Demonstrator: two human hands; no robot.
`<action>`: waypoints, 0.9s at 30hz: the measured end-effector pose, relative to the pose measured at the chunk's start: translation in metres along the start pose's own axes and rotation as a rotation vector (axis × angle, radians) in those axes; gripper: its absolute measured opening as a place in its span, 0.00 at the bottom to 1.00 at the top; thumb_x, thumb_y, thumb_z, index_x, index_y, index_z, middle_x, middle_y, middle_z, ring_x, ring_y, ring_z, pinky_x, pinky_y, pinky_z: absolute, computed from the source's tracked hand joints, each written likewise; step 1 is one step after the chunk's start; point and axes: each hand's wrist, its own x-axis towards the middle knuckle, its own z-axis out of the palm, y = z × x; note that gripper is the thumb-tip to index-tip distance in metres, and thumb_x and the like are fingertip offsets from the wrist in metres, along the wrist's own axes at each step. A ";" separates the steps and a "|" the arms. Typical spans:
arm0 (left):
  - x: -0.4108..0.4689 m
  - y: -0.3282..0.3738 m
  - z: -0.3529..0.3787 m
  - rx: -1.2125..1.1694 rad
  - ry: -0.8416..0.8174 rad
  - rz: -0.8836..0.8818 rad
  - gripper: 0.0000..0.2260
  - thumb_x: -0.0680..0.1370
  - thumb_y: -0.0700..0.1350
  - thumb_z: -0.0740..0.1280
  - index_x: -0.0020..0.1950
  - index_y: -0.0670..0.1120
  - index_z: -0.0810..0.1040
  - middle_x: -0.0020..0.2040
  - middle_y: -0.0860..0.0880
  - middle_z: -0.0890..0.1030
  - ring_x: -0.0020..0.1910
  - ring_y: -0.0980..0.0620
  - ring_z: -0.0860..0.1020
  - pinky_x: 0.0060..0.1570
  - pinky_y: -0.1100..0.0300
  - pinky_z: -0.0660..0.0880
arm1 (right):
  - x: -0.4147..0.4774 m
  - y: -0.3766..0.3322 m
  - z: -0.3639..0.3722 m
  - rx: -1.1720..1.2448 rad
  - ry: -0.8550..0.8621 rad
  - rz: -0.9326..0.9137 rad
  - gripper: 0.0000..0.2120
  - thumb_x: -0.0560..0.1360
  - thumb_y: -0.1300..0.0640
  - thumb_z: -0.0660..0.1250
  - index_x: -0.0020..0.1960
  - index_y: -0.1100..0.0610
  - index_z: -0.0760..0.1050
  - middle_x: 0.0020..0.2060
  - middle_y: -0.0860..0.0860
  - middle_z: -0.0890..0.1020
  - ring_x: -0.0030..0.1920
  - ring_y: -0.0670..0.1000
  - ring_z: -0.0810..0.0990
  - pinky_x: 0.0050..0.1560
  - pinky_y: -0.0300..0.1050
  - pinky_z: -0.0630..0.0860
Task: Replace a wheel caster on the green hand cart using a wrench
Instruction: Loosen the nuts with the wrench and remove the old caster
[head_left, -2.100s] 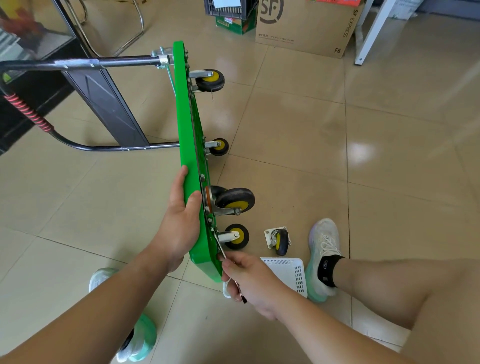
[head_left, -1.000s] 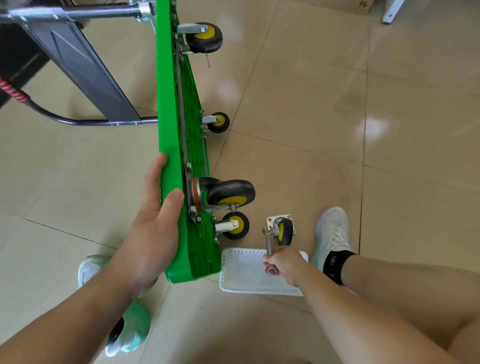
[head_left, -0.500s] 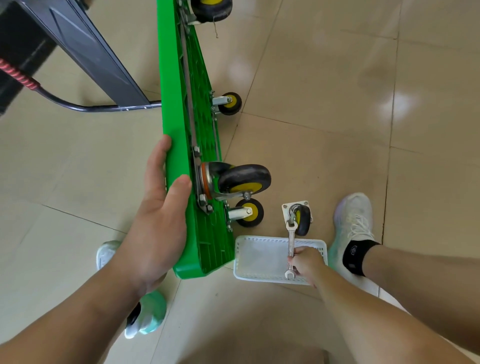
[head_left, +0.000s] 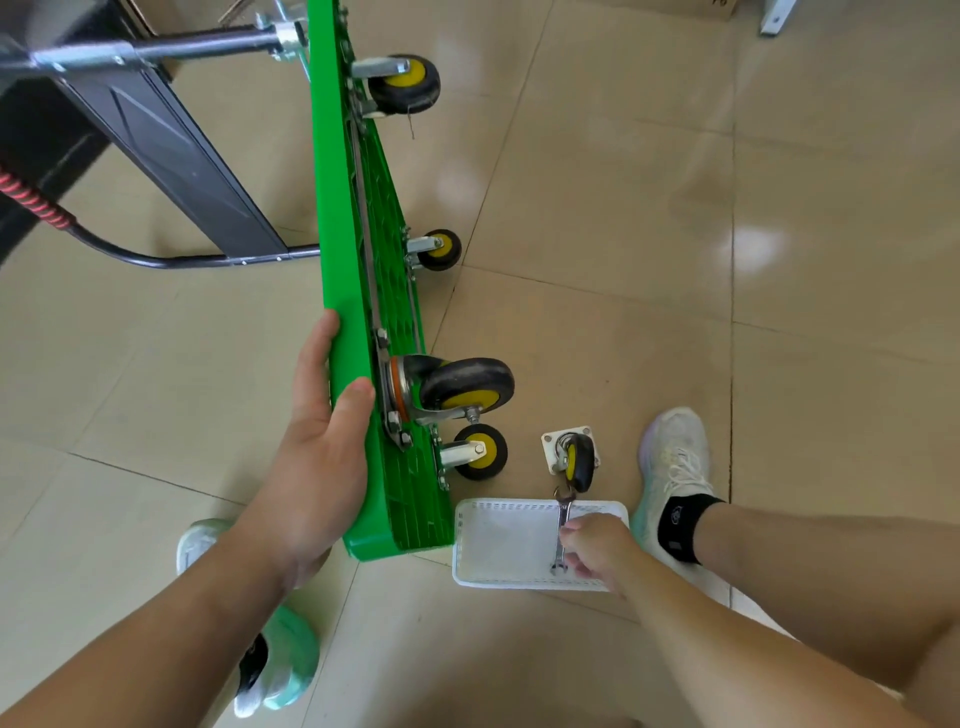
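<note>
A tan tiled floor (head_left: 649, 218) fills the view. The green hand cart (head_left: 343, 234) stands on its side edge on it, its underside facing right. The cart's black tube handle (head_left: 156, 258) runs off to the left.

The left hand (head_left: 317, 457) grips the upper edge of the deck near its close end, with the thumb hooked over the rim and the fingers along the flat top face. 4 casters are mounted on the underside. There are 3 small ones, (head_left: 405, 83), (head_left: 439, 248) and (head_left: 480, 451), and 1 larger black and yellow caster (head_left: 462, 387) bolted beside the left thumb.

A white perforated basket (head_left: 498, 540) lies on the floor, touching the deck's near corner, and a pale shoe (head_left: 675, 457) rests just beyond it on the right. The right hand (head_left: 597, 551) is over the basket, its fingers clamped on the shank of the wrench (head_left: 562, 519).

The wrench points away from the person and its far end crosses the basket rim. It reaches the loose caster (head_left: 574, 457) lying on the floor, though I cannot tell whether the 2 touch.
</note>
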 end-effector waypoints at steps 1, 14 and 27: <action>0.000 0.000 0.000 0.001 0.005 -0.005 0.23 0.88 0.48 0.55 0.71 0.78 0.60 0.68 0.64 0.77 0.65 0.51 0.80 0.66 0.42 0.76 | -0.011 -0.005 -0.001 0.045 -0.021 -0.023 0.08 0.78 0.68 0.62 0.43 0.60 0.73 0.32 0.56 0.71 0.22 0.48 0.69 0.24 0.37 0.63; -0.005 0.006 0.001 0.024 0.014 -0.031 0.23 0.87 0.49 0.55 0.71 0.79 0.58 0.68 0.56 0.78 0.61 0.48 0.81 0.63 0.39 0.78 | -0.170 -0.106 0.037 0.051 -0.261 -0.573 0.04 0.80 0.51 0.68 0.50 0.50 0.80 0.44 0.49 0.84 0.37 0.45 0.81 0.38 0.41 0.77; -0.001 0.000 -0.001 0.027 0.012 -0.020 0.24 0.87 0.47 0.56 0.75 0.74 0.59 0.70 0.57 0.76 0.66 0.50 0.78 0.69 0.42 0.73 | -0.152 -0.118 0.102 0.270 -0.091 -0.569 0.13 0.76 0.46 0.72 0.46 0.56 0.83 0.41 0.53 0.87 0.41 0.53 0.84 0.45 0.50 0.80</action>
